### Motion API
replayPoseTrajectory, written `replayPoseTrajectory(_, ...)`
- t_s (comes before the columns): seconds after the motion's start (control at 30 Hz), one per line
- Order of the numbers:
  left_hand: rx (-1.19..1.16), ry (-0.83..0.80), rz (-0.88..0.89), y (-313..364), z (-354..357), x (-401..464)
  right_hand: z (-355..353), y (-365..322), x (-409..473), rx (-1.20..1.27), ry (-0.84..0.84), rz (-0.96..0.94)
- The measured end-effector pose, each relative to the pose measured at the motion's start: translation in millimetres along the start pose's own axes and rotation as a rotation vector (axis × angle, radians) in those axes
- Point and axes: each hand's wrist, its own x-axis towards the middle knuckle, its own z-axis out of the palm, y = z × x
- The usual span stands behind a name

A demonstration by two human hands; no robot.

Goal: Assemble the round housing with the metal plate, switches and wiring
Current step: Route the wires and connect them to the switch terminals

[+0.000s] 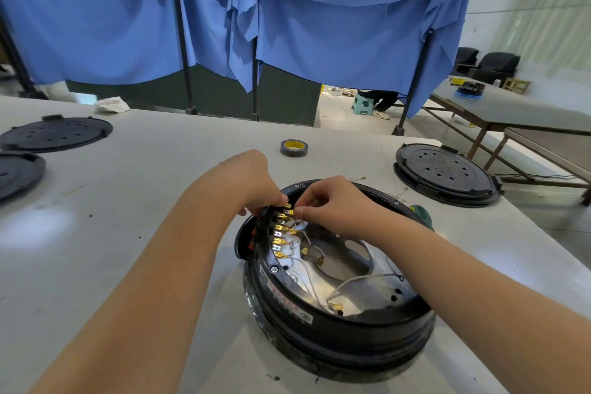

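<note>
Your fingers point(299, 210) pinch down at the top of a row of brass spade terminals point(281, 233) on the left inner wall of the round housing point(339, 326), the right hand point(332, 205) closed narrow on what looks like a small connector, the left hand point(252, 184) curled tight against the rim beside it; what its tips hold, if anything, is hidden. The housing sits on the pale counter point(134, 201) directly before you, open side up, with the metal plate point(345, 262) seated inside and thin white wires point(358, 281) looping loose across it.

The wiring appears to be the step in hand, and it is fiddly stuff. The terminals are thin stamped brass, likely to bend if pushed off-axis, so take each connector by its crimped barrel, not by the wire, and press it straight along the blade. The wires are soft and slack; they will flop back, and a tug could pull a crimp loose. The housing itself looks heavy and stable enough to stay put under light pressure, though a steadying hand on its black rim makes sense. The plate's cut edges may be sharp.

A roll of tape point(293, 147) lies beyond your hands, and black perforated covers point(444, 173) wait well apart on the counter, right and left.
</note>
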Motion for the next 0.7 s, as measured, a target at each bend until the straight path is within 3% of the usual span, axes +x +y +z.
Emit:
replayPoseTrajectory(0.2,0.019,-0.004,-0.003,1.8,-0.8,-0.6,0.9,-1.7,1.2,0.035,0.017,0.042)
replayPoseTrajectory(0.7,0.073,0.002,-0.002,1.2,-1.3,-0.4,5.1,1.6,4.7,-0.027,0.031,-0.056)
